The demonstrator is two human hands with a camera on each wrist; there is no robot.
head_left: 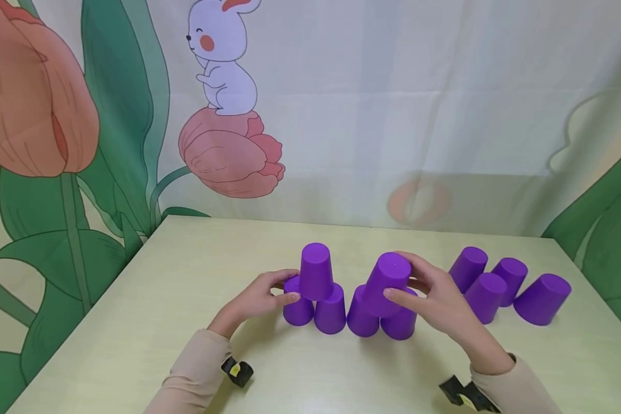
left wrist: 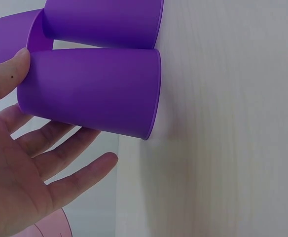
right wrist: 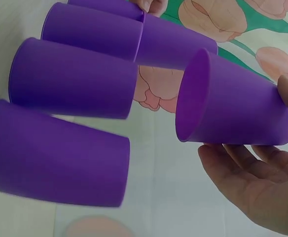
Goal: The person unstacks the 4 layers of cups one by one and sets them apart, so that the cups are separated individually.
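Observation:
Purple cups stand upside down in a row on the table. My left hand [head_left: 259, 298] holds the leftmost cup [head_left: 297, 310] near its top, thumb in front and fingers behind. Another purple cup [head_left: 316, 273] rests across that cup and its neighbour [head_left: 330, 313]. My right hand [head_left: 440, 302] grips a purple cup [right wrist: 237, 106], mouth downward, thumb on one side and fingers on the other. It hangs over the two right cups of the row [head_left: 362, 316], and the right wrist view shows a gap between its rim and their tops.
At the right of the table [head_left: 160, 276] stand several more upside-down purple cups [head_left: 543, 299], beyond my right hand. A printed curtain [head_left: 393, 103] with a rabbit and tulips hangs behind the table's back edge.

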